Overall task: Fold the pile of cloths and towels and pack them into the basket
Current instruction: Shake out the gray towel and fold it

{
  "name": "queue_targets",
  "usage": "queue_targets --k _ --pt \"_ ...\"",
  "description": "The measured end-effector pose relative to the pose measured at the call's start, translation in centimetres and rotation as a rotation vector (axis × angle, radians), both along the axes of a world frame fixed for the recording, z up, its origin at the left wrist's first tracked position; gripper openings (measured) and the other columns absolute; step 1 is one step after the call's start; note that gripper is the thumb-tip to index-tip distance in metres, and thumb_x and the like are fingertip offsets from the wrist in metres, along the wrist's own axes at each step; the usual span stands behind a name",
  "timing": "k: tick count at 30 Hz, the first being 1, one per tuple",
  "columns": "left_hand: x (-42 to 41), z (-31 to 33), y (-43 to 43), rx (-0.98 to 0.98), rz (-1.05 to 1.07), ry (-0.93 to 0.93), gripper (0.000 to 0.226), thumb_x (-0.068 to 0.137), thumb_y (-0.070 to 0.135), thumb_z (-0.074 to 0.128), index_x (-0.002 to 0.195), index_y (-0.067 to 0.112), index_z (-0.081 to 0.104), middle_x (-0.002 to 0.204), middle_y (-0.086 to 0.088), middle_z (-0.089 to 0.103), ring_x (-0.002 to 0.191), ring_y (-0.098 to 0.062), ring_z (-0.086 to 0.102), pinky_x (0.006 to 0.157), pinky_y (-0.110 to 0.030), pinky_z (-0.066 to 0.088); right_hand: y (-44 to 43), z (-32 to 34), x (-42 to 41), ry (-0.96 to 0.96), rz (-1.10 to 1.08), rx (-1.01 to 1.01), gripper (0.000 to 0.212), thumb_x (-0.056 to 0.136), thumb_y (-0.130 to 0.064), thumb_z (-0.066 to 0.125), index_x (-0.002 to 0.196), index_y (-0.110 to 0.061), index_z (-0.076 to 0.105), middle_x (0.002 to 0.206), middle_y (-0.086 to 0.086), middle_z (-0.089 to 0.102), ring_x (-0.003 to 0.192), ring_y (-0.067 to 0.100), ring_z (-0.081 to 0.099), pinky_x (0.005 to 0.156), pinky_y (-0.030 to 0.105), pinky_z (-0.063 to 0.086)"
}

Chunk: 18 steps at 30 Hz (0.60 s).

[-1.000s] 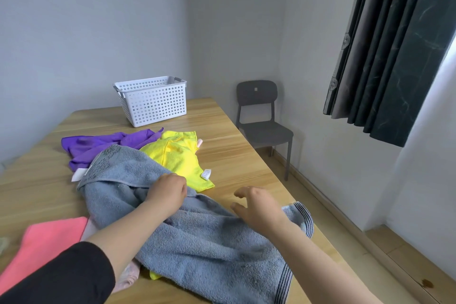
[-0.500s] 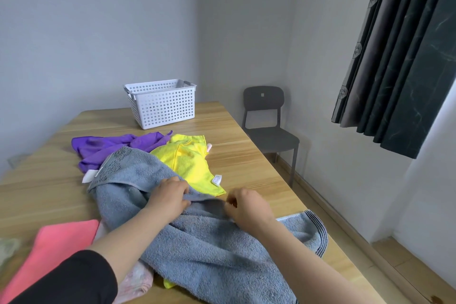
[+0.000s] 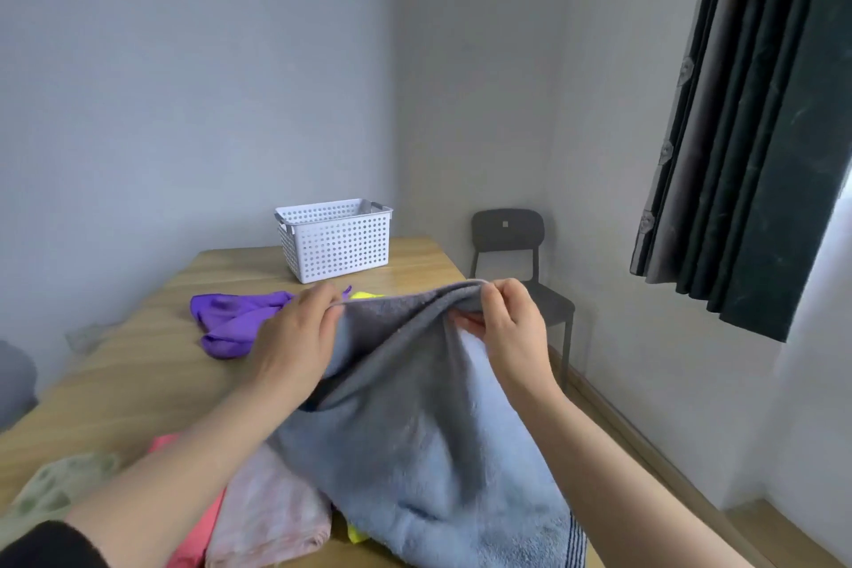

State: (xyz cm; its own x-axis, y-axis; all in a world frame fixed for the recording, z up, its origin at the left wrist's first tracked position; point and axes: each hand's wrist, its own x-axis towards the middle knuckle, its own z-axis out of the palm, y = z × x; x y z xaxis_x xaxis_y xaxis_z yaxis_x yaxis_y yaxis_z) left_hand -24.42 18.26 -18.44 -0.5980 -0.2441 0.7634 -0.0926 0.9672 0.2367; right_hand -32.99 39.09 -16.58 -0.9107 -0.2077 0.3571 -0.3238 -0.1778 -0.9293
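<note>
- Basket (image 3: 334, 240) on counter (image 3: 138, 374), far end.
- Loose cloth (image 3: 230, 318) before basket, left-behind towel (image 3: 415, 429).
- Chair (image 3: 511, 254) right of counter, beyond it.

The left hand (image 3: 295, 337) and right hand (image 3: 511, 332) pinch the grey towel's (image 3: 415, 429) top edge, lifted above the surface (image 3: 138, 364).

The wooden table (image 3: 138, 383) carries a white basket (image 3: 336, 244) at its far edge, toward the far right corner. A purple cloth (image 3: 235, 318) lies crumpled nearer the middle, a sliver of yellow cloth (image 3: 366, 294) just beside it. Along the near edge lie a green-patterned cloth (image 3: 55, 489) at the left, a coral cloth (image 3: 203, 530), a pale pink cloth (image 3: 272, 517) overlapping it, and the lower part of a towel (image 3: 438, 475) at the right.
</note>
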Motion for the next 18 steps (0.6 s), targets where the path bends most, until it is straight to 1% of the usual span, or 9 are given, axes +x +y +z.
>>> queue_targets --k 2,4,8,10,11,13,15,17,18 --pt "1.7 2.2 1.2 0.031 -0.022 0.083 0.020 0.091 0.027 0.042 0.091 0.011 0.054 0.081 -0.007 0.063 0.071 -0.033 0.058 0.058 -0.038 0.045 -0.1 1.8 1.2 0.002 0.045 -0.143 0.022 0.098 -0.014 0.044 0.087 0.003 0.053 0.094 0.020 0.066 0.089 0.016 0.070 0.079 0.024 0.056" --pt "3.6 4.3 2.2 0.039 -0.054 0.154 0.017 0.094 0.025 0.044 0.091 0.012 0.055 0.078 -0.004 0.063 0.071 -0.032 0.058 0.059 -0.037 0.044 0.1 3.9 2.7 0.059 0.071 -0.226 0.021 0.099 -0.016 0.045 0.085 -0.003 0.054 0.096 0.023 0.063 0.097 0.025 0.067 0.088 0.032 0.055" --pt "7.8 7.7 4.1 0.063 -0.100 0.259 0.007 0.095 0.016 0.051 0.091 0.012 0.055 0.068 -0.001 0.058 0.066 -0.027 0.054 0.058 -0.034 0.040 1.5 7.7 6.9 0.253 0.051 -0.228 0.020 0.096 -0.021 0.052 0.078 -0.014 0.056 0.078 0.000 0.060 0.084 0.015 0.062 0.092 0.043 0.053" --pt "9.8 9.1 5.2 0.081 -0.125 0.298 0.008 0.095 0.016 0.050 0.088 0.014 0.053 0.061 0.002 0.051 0.060 -0.018 0.048 0.058 -0.033 0.036 2.5 9.2 9.1 0.326 0.037 -0.211 0.018 0.095 -0.022 0.053 0.078 -0.017 0.058 0.077 -0.005 0.062 0.083 0.014 0.061 0.093 0.047 0.051" --pt "10.6 9.6 5.6 0.088 -0.135 0.313 0.009 0.095 0.016 0.049 0.087 0.016 0.051 0.058 0.003 0.048 0.058 -0.013 0.046 0.056 -0.028 0.034 2.8 9.8 10.0 0.353 0.035 -0.210 0.018 0.094 -0.023 0.053 0.078 -0.018 0.059 0.079 -0.008 0.064 0.085 0.014 0.062 0.093 0.047 0.050" --pt "12.6 10.7 6.7 0.098 -0.153 0.342 0.010 0.095 0.017 0.048 0.085 0.017 0.050 0.055 0.001 0.045 0.060 -0.014 0.045 0.053 -0.020 0.031 3.8 10.9 12.2 0.424 0.023 -0.202 0.015 0.094 -0.023 0.054 0.081 -0.019 0.061 0.093 -0.011 0.068 0.092 0.010 0.064 0.094 0.043 0.050" --pt "14.0 11.7 7.6 0.115 -0.163 0.369 0.011 0.096 0.018 0.047 0.085 0.016 0.050 0.055 -0.001 0.046 0.063 -0.016 0.046 0.053 -0.018 0.031 4.6 11.8 13.7 0.495 0.008 -0.190 0.013 0.095 -0.019 0.054 0.085 -0.015 0.061 0.111 -0.007 0.067 0.098 0.000 0.063 0.093 0.028 0.048" --pt "15.2 12.7 8.3 0.123 -0.167 0.400 0.012 0.096 0.018 0.046 0.085 0.015 0.050 0.056 -0.001 0.047 0.064 -0.015 0.046 0.053 -0.017 0.032 5.3 12.6 15.0 0.554 -0.023 -0.179 0.012 0.095 -0.016 0.054 0.085 -0.015 0.061 0.118 -0.004 0.064 0.098 -0.008 0.060 0.088 0.016 0.043" --pt "15.6 13.1 8.5 0.122 -0.170 0.412 0.012 0.096 0.019 0.046 0.085 0.014 0.051 0.057 0.000 0.048 0.064 -0.014 0.047 0.053 -0.017 0.032 5.6 13.0 15.4 0.576 -0.036 -0.182 0.011 0.095 -0.016 0.055 0.085 -0.017 0.060 0.118 -0.004 0.064 0.102 -0.008 0.059 0.088 0.014 0.043"
